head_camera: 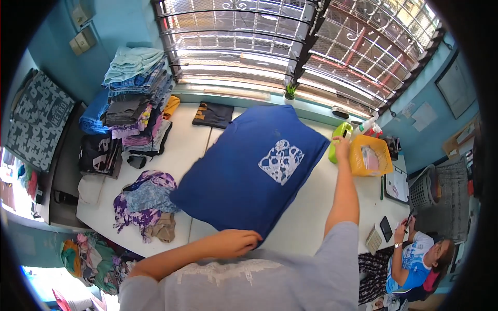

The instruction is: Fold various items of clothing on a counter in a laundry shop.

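Note:
A dark blue T-shirt (241, 167) with a white square print lies spread across the white table, slanting away from me. My left hand (243, 241) has its fingers curled on the shirt's near corner, close to my body. Farther off, my right hand (341, 145) is raised beside the shirt's right corner, in front of a green container; whether its fingertips pinch the cloth does not show clearly. Left of the shirt lies a heap of crumpled clothes (149, 202) in purple, light blue and brown. A folded black garment (213, 114) rests beyond it near the window.
A tall stack of folded clothes (134, 105) stands at the back left. On the right are a yellow plastic basket (385, 155), a clipboard (397, 184), a phone (386, 228) and a calculator (373, 240). A person (416, 260) sits at the table's right end.

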Demonstrator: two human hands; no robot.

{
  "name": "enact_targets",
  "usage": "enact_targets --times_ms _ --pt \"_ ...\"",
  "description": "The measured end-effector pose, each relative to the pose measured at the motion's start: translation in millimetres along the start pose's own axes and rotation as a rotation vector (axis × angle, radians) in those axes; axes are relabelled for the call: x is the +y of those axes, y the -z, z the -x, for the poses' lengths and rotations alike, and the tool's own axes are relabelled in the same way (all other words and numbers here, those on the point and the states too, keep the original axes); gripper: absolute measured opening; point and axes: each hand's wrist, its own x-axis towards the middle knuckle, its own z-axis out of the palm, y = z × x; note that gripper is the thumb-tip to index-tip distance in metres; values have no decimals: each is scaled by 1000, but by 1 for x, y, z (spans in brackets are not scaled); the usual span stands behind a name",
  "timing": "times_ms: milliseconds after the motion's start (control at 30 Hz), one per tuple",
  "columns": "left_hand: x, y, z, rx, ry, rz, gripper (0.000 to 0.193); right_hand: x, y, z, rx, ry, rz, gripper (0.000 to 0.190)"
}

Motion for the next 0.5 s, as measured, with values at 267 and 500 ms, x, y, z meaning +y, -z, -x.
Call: enact_targets --times_ms 267,500 --pt "-87 -32 -57 92 27 -157 20 -83 -44 179 28 45 -292 20" --pt "-195 3 44 573 352 -447 20 -126 -6 324 -64 -35 -160 19"
